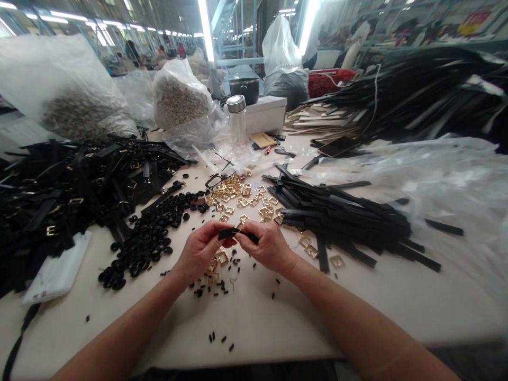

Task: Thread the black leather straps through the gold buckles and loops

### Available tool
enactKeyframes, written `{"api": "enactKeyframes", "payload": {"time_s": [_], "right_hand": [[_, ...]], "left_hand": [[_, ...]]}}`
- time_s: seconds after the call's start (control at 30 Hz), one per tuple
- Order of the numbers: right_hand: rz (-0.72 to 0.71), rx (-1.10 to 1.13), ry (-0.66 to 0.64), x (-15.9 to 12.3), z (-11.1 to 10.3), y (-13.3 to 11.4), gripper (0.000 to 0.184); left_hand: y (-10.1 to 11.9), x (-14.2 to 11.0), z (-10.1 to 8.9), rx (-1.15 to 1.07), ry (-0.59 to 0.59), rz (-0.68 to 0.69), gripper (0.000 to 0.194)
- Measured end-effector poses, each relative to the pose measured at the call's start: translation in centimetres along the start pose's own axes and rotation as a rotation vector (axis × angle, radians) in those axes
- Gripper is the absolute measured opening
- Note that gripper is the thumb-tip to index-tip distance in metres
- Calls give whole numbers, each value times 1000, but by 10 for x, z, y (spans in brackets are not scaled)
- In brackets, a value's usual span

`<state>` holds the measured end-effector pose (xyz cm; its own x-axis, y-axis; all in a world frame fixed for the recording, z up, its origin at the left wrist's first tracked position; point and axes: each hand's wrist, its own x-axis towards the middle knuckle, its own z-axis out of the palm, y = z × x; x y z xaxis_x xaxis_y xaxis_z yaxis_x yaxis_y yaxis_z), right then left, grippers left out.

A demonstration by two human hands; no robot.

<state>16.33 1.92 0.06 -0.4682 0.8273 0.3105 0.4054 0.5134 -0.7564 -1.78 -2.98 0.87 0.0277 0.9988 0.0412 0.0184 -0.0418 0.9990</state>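
My left hand [200,251] and my right hand [266,246] meet over the middle of the table, both pinched on one short black strap [228,233] held between them. Whether a buckle sits on the strap is hidden by my fingers. Just beyond my hands lies a scatter of gold square buckles [238,198], with a few more under my left hand. A heap of black rings [148,233] lies to the left. A pile of loose black straps [341,217] lies to the right.
A big heap of black straps with gold buckles [67,196] fills the left side. A white box [57,272] lies at its near edge. Plastic bags of parts [178,100], a clear bottle [237,121] and a white case [265,114] stand behind. Crumpled clear plastic [444,185] covers the right.
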Motion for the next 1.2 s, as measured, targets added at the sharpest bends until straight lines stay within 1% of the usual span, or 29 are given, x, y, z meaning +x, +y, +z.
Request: {"api": "enactKeyframes", "payload": {"time_s": [0.07, 0.2, 0.27, 0.4, 0.53, 0.63, 0.7, 0.77, 0.83, 0.9, 0.93, 1.0, 1.07, 1.1, 1.13, 1.2], "right_hand": [[-18, 48, -28, 0, 0, -1, 22], [-92, 112, -85, -1, 1, 1, 22], [-119, 124, -118, -1, 1, 3, 20], [-144, 121, -183, 0, 0, 7, 19], [-161, 38, -204, 1, -4, 7, 32], [-166, -106, -177, 2, -8, 8, 41], [-198, -218, -131, 3, -10, 10, 43], [-266, -312, -74, 3, -10, 11, 43], [-342, -374, -5, 4, -10, 12, 43], [-395, -393, 62, 5, -10, 11, 40], [-416, -383, 97, 5, -11, 10, 37], [-457, -337, 174, 6, -13, 6, 28], [-477, -278, 247, 5, -16, 2, 23], [-470, -253, 256, 4, -16, 0, 23], [-448, -233, 234, 3, -15, -1, 26], [-361, -184, 114, 0, -10, -2, 28]], "left_hand": [[2, 1, -2, -40, -43, -53, 25], [7, 4, -4, -46, -133, -152, 35], [8, 5, -5, -61, -154, -182, 33], [7, 5, -7, -106, -85, -196, 25], [5, 5, -9, -107, -47, -204, 24], [6, 6, -10, -103, -3, -200, 27], [9, 7, -10, -89, 25, -206, 28], [11, 7, -11, -44, 12, -226, 29], [13, 7, -11, 24, -48, -249, 25], [12, 7, -10, 85, -96, -251, 20], [12, 7, -10, 103, -98, -241, 18], [11, 7, -8, 110, -52, -213, 15], [11, 8, -6, 71, 22, -201, 15], [12, 8, -4, 38, 54, -200, 16], [12, 8, -3, 2, 83, -199, 18], [13, 8, 0, -69, 116, -192, 20]]}}
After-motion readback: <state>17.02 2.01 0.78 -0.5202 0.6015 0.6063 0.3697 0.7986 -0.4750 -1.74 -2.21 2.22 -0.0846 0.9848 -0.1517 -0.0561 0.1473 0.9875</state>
